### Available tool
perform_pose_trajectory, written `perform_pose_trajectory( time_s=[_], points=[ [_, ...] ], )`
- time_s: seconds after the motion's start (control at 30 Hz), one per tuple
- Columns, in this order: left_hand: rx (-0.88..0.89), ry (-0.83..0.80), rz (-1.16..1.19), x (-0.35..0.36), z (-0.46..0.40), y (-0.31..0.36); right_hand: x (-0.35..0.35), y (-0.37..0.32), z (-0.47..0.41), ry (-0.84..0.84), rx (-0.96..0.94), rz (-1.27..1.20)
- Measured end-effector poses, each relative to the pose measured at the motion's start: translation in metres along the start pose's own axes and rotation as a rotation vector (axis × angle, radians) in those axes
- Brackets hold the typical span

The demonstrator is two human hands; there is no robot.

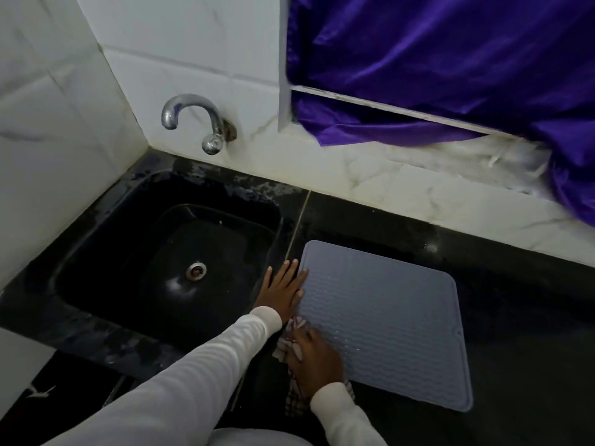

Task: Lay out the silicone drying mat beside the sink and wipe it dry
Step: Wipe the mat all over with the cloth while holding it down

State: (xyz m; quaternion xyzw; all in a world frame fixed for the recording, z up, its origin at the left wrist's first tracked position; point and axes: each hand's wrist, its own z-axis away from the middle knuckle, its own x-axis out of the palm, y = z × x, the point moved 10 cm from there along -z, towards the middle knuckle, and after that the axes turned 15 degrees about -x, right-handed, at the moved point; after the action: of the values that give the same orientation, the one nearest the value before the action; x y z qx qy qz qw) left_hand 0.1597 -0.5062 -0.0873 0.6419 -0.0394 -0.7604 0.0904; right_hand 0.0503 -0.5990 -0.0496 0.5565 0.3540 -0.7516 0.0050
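Two hands share the work: left hand (285, 289), fingers flat and spread, pins the grey ribbed silicone mat (383, 323) while right hand (317, 357) presses a checked cloth (294, 329), fingers seemingly curled.

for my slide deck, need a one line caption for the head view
Left hand steadies the grey mat beside the sink; right hand wipes with a cloth.

The left hand (283, 292) lies flat with fingers (291, 272) straight, while the right hand (317, 360) curls, both arms white-sleeved.
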Motion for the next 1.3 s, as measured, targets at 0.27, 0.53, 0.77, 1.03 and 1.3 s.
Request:
perform_pose_trajectory(
  time_s=[0.27, 0.53, 0.77, 1.03, 1.3],
  points=[
    [0.014, 0.076, -0.013, 0.004, 0.001, -0.003, 0.009, 0.028, 0.018, -0.041, 0.142, -0.033],
    [0.021, 0.035, 0.004, 0.011, -0.002, -0.003, -0.027, 0.083, 0.068, -0.030, 0.334, -0.007],
    [0.029, 0.019, 0.002, 0.008, -0.003, -0.002, -0.055, 0.140, 0.121, 0.010, 0.514, -0.065],
    [0.016, -0.004, 0.015, 0.020, -0.007, -0.007, -0.098, 0.199, 0.179, 0.112, 0.700, -0.123],
    [0.020, -0.032, 0.053, 0.011, -0.005, -0.003, -0.125, 0.224, 0.215, 0.223, 0.762, -0.156]
  ],
)
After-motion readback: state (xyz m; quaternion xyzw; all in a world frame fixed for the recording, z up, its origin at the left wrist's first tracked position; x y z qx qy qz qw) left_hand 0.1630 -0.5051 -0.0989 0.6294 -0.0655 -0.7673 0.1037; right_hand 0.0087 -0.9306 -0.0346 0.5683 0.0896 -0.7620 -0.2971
